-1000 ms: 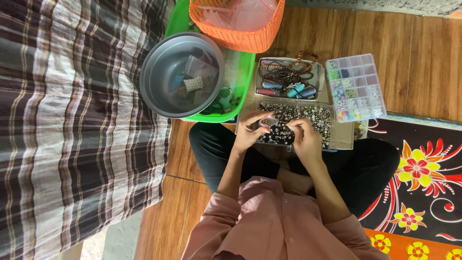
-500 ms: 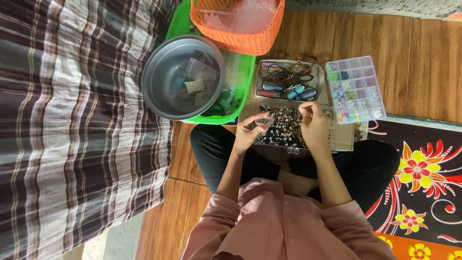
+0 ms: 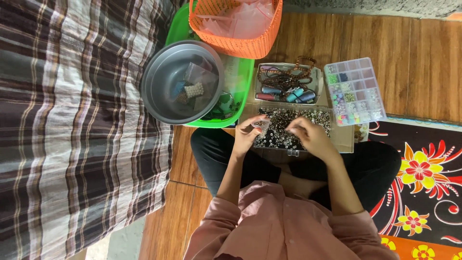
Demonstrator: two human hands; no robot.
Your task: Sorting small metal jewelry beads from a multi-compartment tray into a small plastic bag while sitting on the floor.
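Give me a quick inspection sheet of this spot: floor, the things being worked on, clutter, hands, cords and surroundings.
Surface: wooden floor; person sits cross-legged on it.
Job's things: bead tray on the lap; small clear cup.
Clutter: grey metal bowl on a green basin, orange basket, clear bead organiser, box of thread spools.
Hands: left hand holds the cup; right hand picks over the beads.
Cables: nothing seen.
Surroundings: plaid cloth on one side, floral mat on the other.
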